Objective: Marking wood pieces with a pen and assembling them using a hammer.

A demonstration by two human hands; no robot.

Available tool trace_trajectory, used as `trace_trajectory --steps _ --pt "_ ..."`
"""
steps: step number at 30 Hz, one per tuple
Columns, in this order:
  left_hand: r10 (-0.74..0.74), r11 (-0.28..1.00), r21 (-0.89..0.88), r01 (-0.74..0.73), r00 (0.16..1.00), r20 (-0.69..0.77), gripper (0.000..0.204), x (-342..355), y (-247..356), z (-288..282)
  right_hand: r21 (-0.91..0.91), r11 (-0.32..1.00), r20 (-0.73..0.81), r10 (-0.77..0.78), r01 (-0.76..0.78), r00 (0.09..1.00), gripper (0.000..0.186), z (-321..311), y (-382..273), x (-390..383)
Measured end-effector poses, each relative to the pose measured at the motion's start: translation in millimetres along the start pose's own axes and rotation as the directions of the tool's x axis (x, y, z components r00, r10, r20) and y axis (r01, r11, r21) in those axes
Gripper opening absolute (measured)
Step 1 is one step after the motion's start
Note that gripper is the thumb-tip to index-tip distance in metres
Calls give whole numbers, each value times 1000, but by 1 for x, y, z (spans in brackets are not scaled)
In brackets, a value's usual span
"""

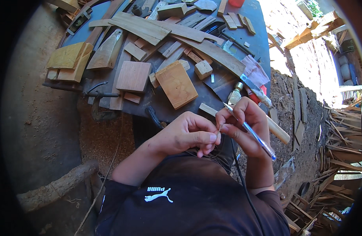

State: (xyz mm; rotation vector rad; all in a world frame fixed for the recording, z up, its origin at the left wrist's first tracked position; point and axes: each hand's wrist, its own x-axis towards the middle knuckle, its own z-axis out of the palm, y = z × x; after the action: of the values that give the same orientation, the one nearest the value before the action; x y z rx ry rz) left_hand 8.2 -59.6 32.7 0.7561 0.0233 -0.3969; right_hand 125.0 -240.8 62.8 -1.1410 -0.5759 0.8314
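Close in front of my chest, both hands meet at a thin brownish strand (220, 128), which looks like string or cord. My left hand (189, 133) is closed, pinching it between thumb and fingers. Thin dark loops of it seem to hang below those fingers. My right hand (250, 126) is closed too, its thumb and fingertip at the strand's upper end. A blue and clear pen (259, 140) is held across that same hand, its tip pointing up and left. Behind the right hand lies a tool with a wooden handle (279, 131), partly hidden by the fingers.
A dark worktable (157, 103) holds several wood blocks, among them an orange-brown block (176, 84) and a pinkish block (133, 76). A metal clamp (100, 94) grips its near edge. A black cable (241, 173) runs down my front. Wood scraps (342, 165) are heaped at right.
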Motion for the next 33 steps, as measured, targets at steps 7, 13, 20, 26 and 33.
trace_trajectory --steps 7,13,20,26,33 --pt "197 937 337 -97 941 -275 19 -1 -5 10 -60 998 -63 -6 3 998 36 4 -3 -2" --pt "347 843 528 -99 851 -394 16 -2 -2 12 -43 999 -29 0 -1 1000 26 -7 -3 -1" --pt "411 747 657 -102 847 -337 15 -3 0 15 -124 992 -72 -42 33 997 21 -10 -2 0" --pt "355 762 643 -76 880 -317 14 -6 -1 15 -58 995 -78 -84 79 993 30 1 -2 0" --pt "255 854 515 -75 923 -289 14 -7 0 16 -92 996 -42 -22 18 999 33 -7 -3 -4"
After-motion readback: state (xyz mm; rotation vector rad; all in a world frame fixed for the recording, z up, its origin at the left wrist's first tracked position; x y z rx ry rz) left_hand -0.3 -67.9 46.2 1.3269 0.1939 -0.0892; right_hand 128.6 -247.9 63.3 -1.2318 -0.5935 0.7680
